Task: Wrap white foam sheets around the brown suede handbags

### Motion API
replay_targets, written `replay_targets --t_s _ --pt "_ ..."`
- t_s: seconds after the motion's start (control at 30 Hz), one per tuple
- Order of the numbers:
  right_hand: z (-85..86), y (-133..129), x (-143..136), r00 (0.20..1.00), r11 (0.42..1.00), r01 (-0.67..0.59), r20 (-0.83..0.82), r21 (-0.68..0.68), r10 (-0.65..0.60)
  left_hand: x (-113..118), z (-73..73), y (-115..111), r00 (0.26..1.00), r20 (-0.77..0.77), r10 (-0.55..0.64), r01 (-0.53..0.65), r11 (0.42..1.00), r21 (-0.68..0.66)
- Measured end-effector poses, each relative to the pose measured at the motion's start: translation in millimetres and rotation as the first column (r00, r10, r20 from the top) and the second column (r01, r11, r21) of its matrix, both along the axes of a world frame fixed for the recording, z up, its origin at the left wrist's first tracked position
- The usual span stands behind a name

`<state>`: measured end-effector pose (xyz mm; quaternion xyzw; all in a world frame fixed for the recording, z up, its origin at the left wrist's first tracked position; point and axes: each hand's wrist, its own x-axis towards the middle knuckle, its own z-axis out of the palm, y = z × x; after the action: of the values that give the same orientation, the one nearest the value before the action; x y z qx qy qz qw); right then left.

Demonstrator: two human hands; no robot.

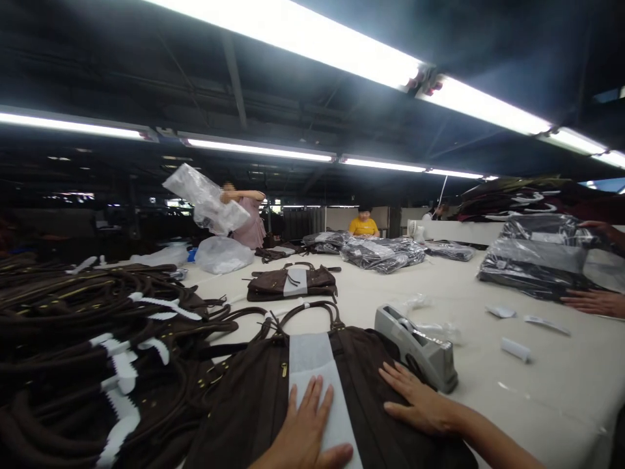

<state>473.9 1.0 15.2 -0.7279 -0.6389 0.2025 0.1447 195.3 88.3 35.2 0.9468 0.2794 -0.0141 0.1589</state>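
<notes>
In front of me a dark brown handbag (pixel 254 391) lies flat, its looped handles pointing away. A pale grey paper band (pixel 311 352) runs down its middle. My left hand (pixel 310 426) presses flat on the band, fingers spread. On the bag's right side rests my right hand (pixel 420 400), fingers stretched out and apart, close to a grey tape dispenser (pixel 417 345). The dispenser stands at the bag's right edge. Neither hand grips anything.
Piled brown bags (pixel 63 352) with white paper strips fill the left. Another banded bag (pixel 273 283) lies ahead. Plastic-wrapped bags (pixel 381 253) and a wrapped stack (pixel 537 254) stand farther off. A co-worker's hand (pixel 593 301) touches the stack's side. Another person lifts a clear plastic bag (pixel 202 195).
</notes>
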Motion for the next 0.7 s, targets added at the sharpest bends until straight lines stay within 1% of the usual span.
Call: replay_targets --t_s 0.03,0.1,0.2,0.27,0.33,0.4,0.43,0.5,0.57,0.63,0.67,0.7 --pt "-1.3 -6.7 0.5 1.000 1.000 0.011 -0.027 0.025 -0.010 -1.7 3.2 -0.6 1.000 0.007 0.001 -0.001 1.000 -0.005" --pt "-4.6 -12.9 -7.7 0.996 0.995 0.080 -0.036 0.059 -0.078 -6.9 9.6 0.5 1.000 0.022 -0.012 0.012 1.000 -0.024" --pt "-9.3 -10.8 -29.4 0.987 0.983 0.162 0.006 0.082 -0.163 -16.0 16.0 6.0 0.998 0.040 -0.046 0.048 0.998 -0.035" --pt "-10.3 -8.6 -38.0 0.987 0.985 0.160 0.013 0.071 -0.161 -18.9 17.8 9.0 0.999 0.032 -0.044 0.045 0.999 -0.019" --pt "-9.0 -8.5 -38.4 0.992 0.991 0.126 0.000 0.052 -0.126 -18.4 17.9 9.7 1.000 0.003 -0.028 0.028 1.000 0.005" --pt "-3.7 -8.1 -33.5 0.996 0.995 0.094 -0.013 0.028 -0.094 -16.3 16.4 8.4 0.999 -0.033 -0.018 0.019 1.000 0.023" --pt "1.8 -6.5 -31.0 0.996 0.996 0.087 -0.011 0.006 -0.087 -15.2 15.1 7.5 0.999 -0.041 -0.014 0.015 0.999 0.031" --pt "21.9 0.6 -29.3 0.996 0.995 0.085 0.028 -0.042 -0.084 -13.7 12.3 6.1 0.999 -0.047 -0.005 0.007 0.999 0.044" --pt "54.8 11.1 -35.2 0.992 0.997 0.064 0.112 -0.039 -0.059 -13.2 10.4 5.5 0.999 -0.034 0.001 0.001 0.999 0.049" --pt "92.6 20.9 -47.9 0.979 0.999 0.002 0.202 0.032 -0.009 -13.3 9.8 5.5 0.999 -0.032 -0.003 0.004 0.999 0.033" --pt "108.4 24.6 -55.3 0.972 0.996 -0.032 0.234 0.083 0.012 -13.4 9.7 5.7 1.000 -0.031 -0.003 0.003 1.000 0.027" --pt "119.1 27.3 -62.3 0.967 0.987 -0.062 0.255 0.149 0.022 -13.5 9.4 6.2 0.999 -0.032 0.000 0.001 1.000 0.024"
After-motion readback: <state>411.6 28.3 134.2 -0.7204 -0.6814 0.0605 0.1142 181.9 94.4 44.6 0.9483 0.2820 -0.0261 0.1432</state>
